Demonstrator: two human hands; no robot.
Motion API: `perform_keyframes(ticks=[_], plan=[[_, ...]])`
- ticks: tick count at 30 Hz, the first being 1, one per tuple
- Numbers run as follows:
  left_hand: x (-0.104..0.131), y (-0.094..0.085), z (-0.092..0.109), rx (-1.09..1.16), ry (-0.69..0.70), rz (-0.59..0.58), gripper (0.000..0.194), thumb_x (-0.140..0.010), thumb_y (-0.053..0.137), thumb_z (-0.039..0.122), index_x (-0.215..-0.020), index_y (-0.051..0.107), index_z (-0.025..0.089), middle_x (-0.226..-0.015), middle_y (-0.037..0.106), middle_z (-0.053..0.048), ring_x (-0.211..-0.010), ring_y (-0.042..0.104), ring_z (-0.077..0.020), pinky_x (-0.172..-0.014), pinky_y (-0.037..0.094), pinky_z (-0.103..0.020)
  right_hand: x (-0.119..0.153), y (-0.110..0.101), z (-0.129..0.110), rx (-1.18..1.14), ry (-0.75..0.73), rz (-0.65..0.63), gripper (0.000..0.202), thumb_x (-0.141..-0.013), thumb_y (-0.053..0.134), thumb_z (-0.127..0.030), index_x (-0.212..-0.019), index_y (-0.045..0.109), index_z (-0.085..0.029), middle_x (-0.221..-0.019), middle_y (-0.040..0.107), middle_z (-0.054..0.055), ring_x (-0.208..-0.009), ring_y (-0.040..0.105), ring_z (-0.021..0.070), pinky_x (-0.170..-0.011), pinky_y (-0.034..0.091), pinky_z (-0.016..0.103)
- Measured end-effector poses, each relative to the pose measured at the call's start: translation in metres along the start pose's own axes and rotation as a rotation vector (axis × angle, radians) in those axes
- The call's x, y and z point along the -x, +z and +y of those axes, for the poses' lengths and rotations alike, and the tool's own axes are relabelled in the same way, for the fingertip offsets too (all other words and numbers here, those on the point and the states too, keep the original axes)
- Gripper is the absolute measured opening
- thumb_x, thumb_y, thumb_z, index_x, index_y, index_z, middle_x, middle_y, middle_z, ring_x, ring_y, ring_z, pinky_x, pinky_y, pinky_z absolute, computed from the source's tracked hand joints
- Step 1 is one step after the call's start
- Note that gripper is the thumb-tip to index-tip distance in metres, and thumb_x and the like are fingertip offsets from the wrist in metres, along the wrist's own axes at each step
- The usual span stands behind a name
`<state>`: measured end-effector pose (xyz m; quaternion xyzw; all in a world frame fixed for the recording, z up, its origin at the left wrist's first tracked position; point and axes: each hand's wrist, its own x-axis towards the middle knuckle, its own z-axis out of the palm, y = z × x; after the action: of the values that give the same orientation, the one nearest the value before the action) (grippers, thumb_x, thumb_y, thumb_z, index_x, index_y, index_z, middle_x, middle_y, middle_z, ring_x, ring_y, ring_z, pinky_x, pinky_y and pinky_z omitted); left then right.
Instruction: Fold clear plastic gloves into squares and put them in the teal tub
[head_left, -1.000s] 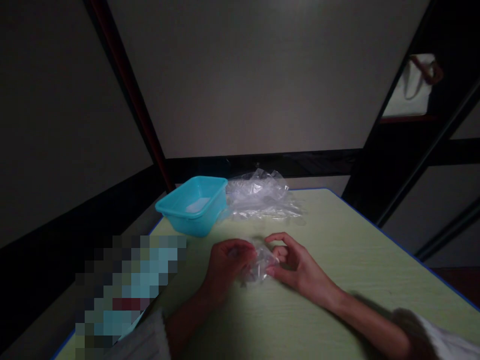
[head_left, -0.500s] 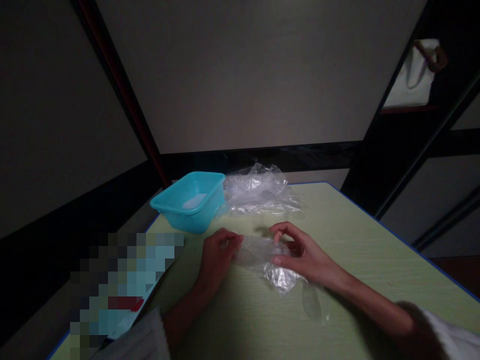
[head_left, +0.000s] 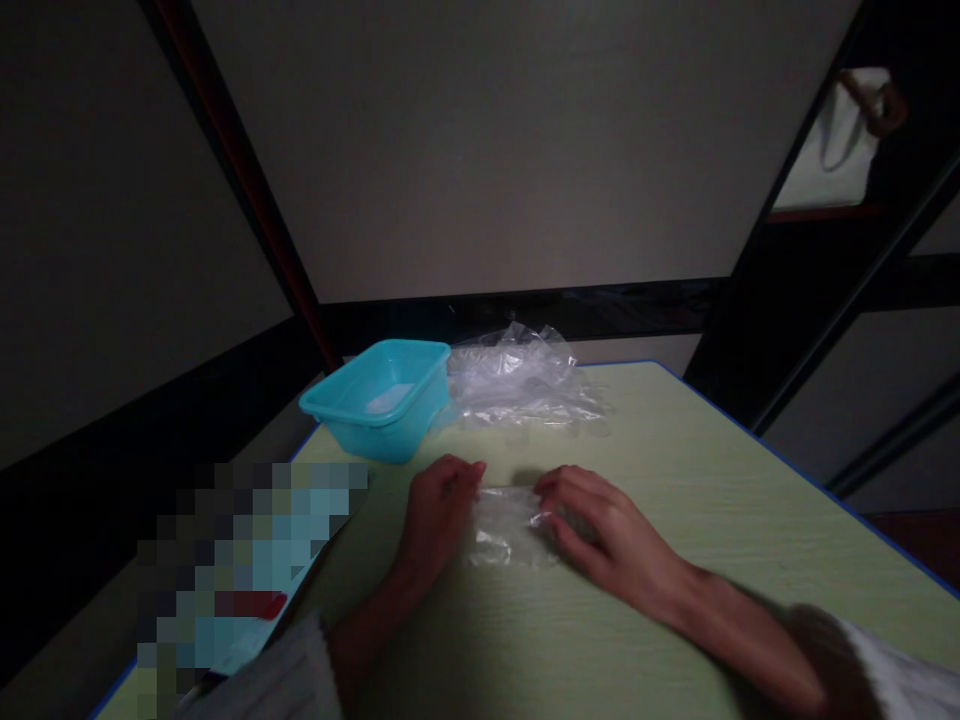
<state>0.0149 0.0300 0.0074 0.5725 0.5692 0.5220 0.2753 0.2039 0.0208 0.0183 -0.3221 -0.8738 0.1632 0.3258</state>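
A clear plastic bag (head_left: 504, 535), folded into a small shiny rectangle, lies on the table between my two hands. My left hand (head_left: 441, 510) is closed at the bag's left edge, thumb and fingers pinched together. From the right, my right hand (head_left: 600, 525) curls its fingers over the other end, the thumb lower on the plastic. Its fingertips partly hide that end and are slightly blurred.
A turquoise plastic basin (head_left: 424, 410) with something white inside stands at the table's back left. Beside it lies a heap of clear plastic bags (head_left: 517, 385). A blurred-out light-blue object (head_left: 247, 655) lies at the left edge of the pale green table (head_left: 720, 490).
My right hand has folded the loose right part of the bag inward, so the bag is now shorter and more compact. My left hand has stayed at the left edge.
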Motion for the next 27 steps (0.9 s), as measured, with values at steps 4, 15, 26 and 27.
perform_keyframes(ticks=[4, 15, 26, 27], plan=[[0.003, 0.002, 0.001, 0.097, -0.168, -0.078, 0.055, -0.073, 0.036, 0.065, -0.050, 0.050, 0.017, -0.044, 0.045, 0.002, -0.044, 0.041, -0.0112, -0.045, 0.031, -0.023, -0.006, 0.000, 0.007, -0.461, 0.342, 0.117, 0.019, -0.084, 0.045, -0.031, -0.072, 0.050, -0.018, -0.064, 0.056, 0.001, -0.060, 0.053, 0.0132, -0.054, 0.041, 0.025], [-0.001, 0.005, 0.000, 0.207, -0.148, -0.270, 0.025, -0.052, 0.065, 0.032, -0.069, 0.054, 0.017, -0.059, 0.053, 0.004, -0.054, 0.047, -0.0097, -0.049, 0.034, -0.018, -0.013, -0.008, 0.012, -0.838, 0.668, 0.154, 0.022, -0.072, 0.055, -0.038, -0.079, 0.050, -0.018, -0.049, 0.049, -0.006, -0.040, 0.041, 0.0076, -0.040, 0.030, 0.020], [-0.002, -0.001, -0.002, 0.105, -0.207, -0.202, 0.034, -0.064, 0.054, 0.042, -0.044, 0.052, 0.015, -0.046, 0.051, 0.001, -0.048, 0.045, -0.0100, -0.049, 0.034, -0.021, -0.012, -0.016, 0.019, -0.726, 0.716, 0.239, 0.032, -0.078, 0.049, -0.049, -0.086, 0.055, -0.018, -0.067, 0.055, 0.000, -0.051, 0.048, 0.0104, -0.041, 0.037, 0.022], [-0.001, -0.001, -0.002, 0.111, -0.226, -0.204, 0.034, -0.063, 0.054, 0.043, -0.044, 0.052, 0.015, -0.044, 0.050, 0.001, -0.045, 0.044, -0.0095, -0.047, 0.034, -0.021, -0.013, -0.017, 0.018, -0.716, 0.692, 0.229, 0.033, -0.077, 0.050, -0.049, -0.088, 0.054, -0.018, -0.070, 0.056, 0.001, -0.054, 0.050, 0.0111, -0.044, 0.039, 0.023]])
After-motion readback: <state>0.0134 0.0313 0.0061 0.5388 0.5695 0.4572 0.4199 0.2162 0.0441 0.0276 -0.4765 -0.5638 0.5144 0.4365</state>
